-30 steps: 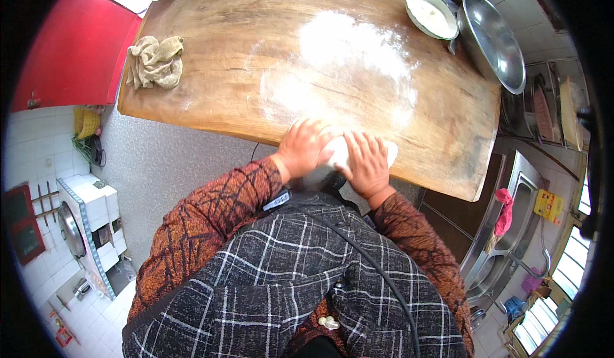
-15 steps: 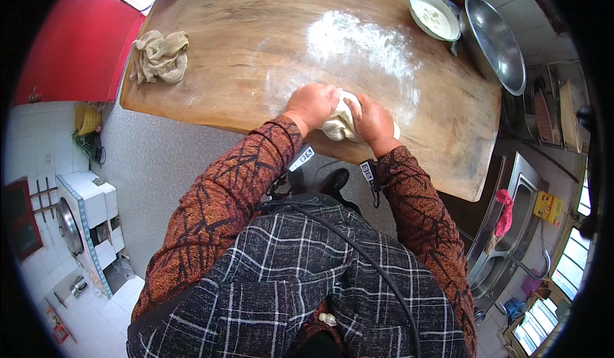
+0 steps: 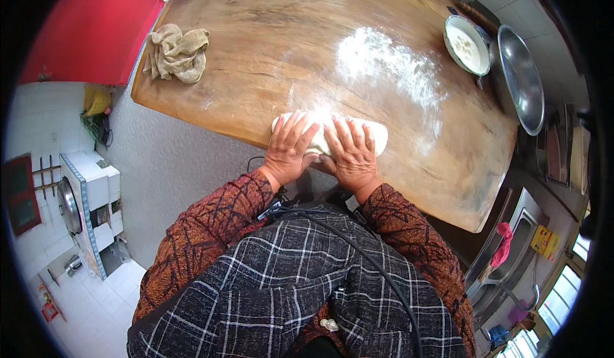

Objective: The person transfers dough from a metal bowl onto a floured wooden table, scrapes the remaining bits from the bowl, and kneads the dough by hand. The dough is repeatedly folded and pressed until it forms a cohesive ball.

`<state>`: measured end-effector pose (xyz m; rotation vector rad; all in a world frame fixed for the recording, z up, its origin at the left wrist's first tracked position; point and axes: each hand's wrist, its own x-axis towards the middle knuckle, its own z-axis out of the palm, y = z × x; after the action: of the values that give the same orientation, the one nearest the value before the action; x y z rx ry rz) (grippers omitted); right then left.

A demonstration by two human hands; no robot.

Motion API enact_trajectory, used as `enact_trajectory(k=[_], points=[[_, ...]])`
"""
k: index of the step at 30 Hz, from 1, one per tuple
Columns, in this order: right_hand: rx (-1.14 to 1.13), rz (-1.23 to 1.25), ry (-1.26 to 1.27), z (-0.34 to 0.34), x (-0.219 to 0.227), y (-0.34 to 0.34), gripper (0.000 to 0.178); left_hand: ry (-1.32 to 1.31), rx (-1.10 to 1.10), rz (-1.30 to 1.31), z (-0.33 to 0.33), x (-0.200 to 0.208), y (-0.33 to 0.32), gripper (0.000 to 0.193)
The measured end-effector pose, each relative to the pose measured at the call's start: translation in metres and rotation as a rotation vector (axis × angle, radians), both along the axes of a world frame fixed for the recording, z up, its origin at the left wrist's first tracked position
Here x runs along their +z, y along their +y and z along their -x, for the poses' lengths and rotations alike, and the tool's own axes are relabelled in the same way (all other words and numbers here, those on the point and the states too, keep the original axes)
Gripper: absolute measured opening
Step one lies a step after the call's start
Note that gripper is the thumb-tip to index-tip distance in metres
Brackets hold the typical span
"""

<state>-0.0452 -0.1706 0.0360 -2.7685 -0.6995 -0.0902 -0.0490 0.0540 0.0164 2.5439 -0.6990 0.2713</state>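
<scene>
Pressing more than gripping, tbh: left hand [image 3: 288, 152] and right hand [image 3: 352, 158] lie palm-down, fingers stretched out, on a smooth, white, oblong lump of dough [image 3: 318, 143]. It's sitting at the near edge of a big brown wooden table [image 3: 262, 57], loose white flour [image 3: 387, 61] beyond it, crumpled tan cloth [image 3: 179, 53] well off left.

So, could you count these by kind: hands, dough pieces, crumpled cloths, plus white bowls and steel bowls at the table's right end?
Hands: 2 (left hand, right hand)
Dough: 1 piece, partly hidden
Crumpled cloth: 1
White bowl: 1
Steel bowl: 1
Total: 6
</scene>
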Motion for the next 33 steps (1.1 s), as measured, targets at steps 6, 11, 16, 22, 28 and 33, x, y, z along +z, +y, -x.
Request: enact_trajectory(k=[6,11,16,22,28,33], points=[[-0.039,0.057,-0.024,-0.058,0.004,0.017,0.060,0.029,0.087,-0.047,-0.064,-0.004,-0.003,0.056],[-0.051,-0.050,-0.056,-0.106,0.011,0.026,0.041,0.040,0.145,-0.039,-0.112,-0.005,-0.008,0.048],[-0.096,-0.114,-0.064,-0.147,0.005,0.034,0.025,0.035,0.241,-0.021,-0.154,-0.011,-0.010,0.043],[-0.145,-0.086,-0.091,-0.166,0.002,0.042,0.022,0.073,0.441,0.005,-0.156,-0.012,-0.019,0.039],[0.005,-0.004,-0.197,-0.099,0.004,0.009,0.019,0.120,0.314,0.008,-0.077,-0.002,-0.036,0.040],[-0.067,-0.024,-0.164,-0.041,0.014,-0.045,0.017,0.138,0.151,-0.077,-0.038,-0.002,-0.084,0.048]])
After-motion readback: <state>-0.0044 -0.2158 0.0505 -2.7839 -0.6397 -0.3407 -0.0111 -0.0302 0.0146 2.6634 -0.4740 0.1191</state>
